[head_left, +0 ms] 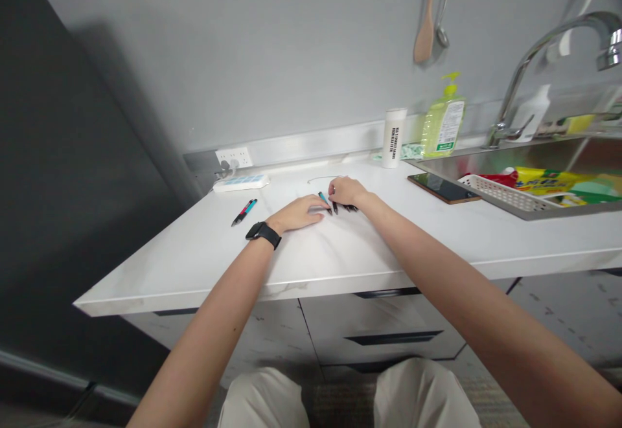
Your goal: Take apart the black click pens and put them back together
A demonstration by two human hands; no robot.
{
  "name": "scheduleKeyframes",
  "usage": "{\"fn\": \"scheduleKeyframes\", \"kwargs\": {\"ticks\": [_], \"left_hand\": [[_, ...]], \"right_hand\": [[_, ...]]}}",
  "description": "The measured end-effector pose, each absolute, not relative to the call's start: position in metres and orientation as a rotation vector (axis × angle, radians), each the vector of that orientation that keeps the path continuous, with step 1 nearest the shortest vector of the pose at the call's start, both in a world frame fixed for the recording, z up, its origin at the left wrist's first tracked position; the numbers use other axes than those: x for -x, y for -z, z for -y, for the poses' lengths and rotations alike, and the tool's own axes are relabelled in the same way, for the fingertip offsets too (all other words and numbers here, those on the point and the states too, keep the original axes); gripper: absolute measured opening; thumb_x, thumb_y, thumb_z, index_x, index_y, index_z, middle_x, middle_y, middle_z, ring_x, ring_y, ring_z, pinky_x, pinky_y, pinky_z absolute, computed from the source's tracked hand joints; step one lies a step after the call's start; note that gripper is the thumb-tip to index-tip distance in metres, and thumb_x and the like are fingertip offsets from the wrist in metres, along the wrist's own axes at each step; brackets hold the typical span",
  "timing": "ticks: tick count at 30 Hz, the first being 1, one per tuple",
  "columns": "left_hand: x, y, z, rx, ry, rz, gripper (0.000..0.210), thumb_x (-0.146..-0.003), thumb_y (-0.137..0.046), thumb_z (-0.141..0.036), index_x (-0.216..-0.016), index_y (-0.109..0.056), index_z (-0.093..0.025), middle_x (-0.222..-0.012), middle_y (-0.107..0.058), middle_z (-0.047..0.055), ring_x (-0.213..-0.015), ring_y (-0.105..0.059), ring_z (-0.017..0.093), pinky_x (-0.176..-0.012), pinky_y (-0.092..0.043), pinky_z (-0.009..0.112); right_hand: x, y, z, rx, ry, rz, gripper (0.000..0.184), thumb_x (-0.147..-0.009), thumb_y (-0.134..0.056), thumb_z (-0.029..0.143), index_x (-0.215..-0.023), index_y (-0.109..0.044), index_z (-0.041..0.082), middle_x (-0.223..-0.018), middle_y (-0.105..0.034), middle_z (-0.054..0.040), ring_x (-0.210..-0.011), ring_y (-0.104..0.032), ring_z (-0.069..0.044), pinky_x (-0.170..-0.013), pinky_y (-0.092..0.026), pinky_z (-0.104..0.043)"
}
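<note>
"Slim black pens (335, 208): where do they lie?"

"On the white, faintly veined surface (194, 266), bunched under and just beside the person's right hand (347, 191), with a slim blue-and-black pen (322, 198) next to them."

"Start close, then."

"A black wristwatch with a black band (264, 234) sits on the left wrist. Beyond it the left hand (297, 213) is low, thumb and fingers parted, fingertips at the blue-and-black pen's lower part."

"And the right?"

"Fingers bent down over the black pens; I can't tell whether they grip one."

"Any other pens?"

"A red-and-black pen (241, 210) and a second blue one (251, 206) side by side, well apart on the left."

"Farther back?"

"A flat, dark-screened phone (443, 188) near the sink, a white power strip with pale-blue patches (241, 183), a white cylindrical container with black lettering (394, 138), and a yellow-green pump bottle (432, 131). On the grey wall hangs a wooden spatula (424, 38)."
</note>
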State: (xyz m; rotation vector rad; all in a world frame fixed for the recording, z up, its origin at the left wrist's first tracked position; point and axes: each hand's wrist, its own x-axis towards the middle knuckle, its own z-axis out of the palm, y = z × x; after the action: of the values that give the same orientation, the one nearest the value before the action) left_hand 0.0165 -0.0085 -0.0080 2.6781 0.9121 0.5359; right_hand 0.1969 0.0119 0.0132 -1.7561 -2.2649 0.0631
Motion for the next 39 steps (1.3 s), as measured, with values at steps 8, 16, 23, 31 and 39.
{"fn": "scheduleKeyframes", "kwargs": {"ticks": [8,16,23,31,39], "left_hand": [[-0.017,0.007,0.010,-2.687,-0.485,-0.988,0.037,-0.082,-0.052,-0.028,-0.116,-0.061,-0.018,-0.123,-0.059,0.008,-0.115,-0.054,0.020,-0.106,-0.036,0.032],[-0.016,0.007,0.011,-2.637,-0.493,-1.043,0.036,-0.080,-0.054,-0.030,-0.113,-0.060,-0.019,-0.122,-0.061,0.005,-0.114,-0.056,0.019,-0.106,-0.037,0.031],[-0.016,0.005,0.013,-2.650,-0.515,-1.091,0.036,-0.078,-0.055,-0.031,-0.111,-0.060,-0.018,-0.117,-0.063,0.006,-0.108,-0.058,0.020,-0.100,-0.042,0.033],[-0.003,0.004,0.005,-2.701,-0.526,-1.100,0.018,-0.078,-0.049,-0.027,-0.083,-0.065,-0.019,-0.100,-0.067,0.004,-0.095,-0.061,0.018,-0.092,-0.044,0.030],[-0.006,-0.003,0.009,-2.603,-0.496,-1.717,0.021,-0.076,-0.051,-0.025,-0.088,-0.067,-0.017,-0.094,-0.068,0.009,-0.089,-0.063,0.023,-0.083,-0.047,0.033]], "right_hand": [[-0.196,-0.011,-0.015,1.760,-0.142,2.285,0.023,-0.075,-0.061,0.024,-0.095,-0.070,0.017,-0.101,-0.071,-0.0116,-0.092,-0.066,-0.023,-0.077,-0.048,-0.028],[-0.196,-0.008,-0.021,1.739,-0.155,2.285,0.025,-0.076,-0.058,0.021,-0.098,-0.070,0.017,-0.103,-0.071,-0.0110,-0.092,-0.066,-0.021,-0.073,-0.046,-0.025],[-0.194,-0.014,-0.016,1.581,-0.190,2.243,0.033,-0.091,-0.045,0.034,-0.090,-0.071,0.014,-0.092,-0.072,-0.0121,-0.084,-0.065,-0.019,-0.072,-0.043,-0.023],[-0.188,-0.013,-0.009,1.292,-0.484,2.472,0.039,-0.093,-0.043,0.033,-0.072,-0.068,0.012,-0.066,-0.066,-0.0057,-0.054,-0.053,-0.009,-0.056,-0.039,-0.019],[-0.192,-0.011,-0.012,1.212,-0.565,2.458,0.024,-0.088,-0.048,0.024,-0.083,-0.068,0.013,-0.062,-0.065,-0.0022,-0.051,-0.052,-0.007,-0.053,-0.039,-0.017]]}}
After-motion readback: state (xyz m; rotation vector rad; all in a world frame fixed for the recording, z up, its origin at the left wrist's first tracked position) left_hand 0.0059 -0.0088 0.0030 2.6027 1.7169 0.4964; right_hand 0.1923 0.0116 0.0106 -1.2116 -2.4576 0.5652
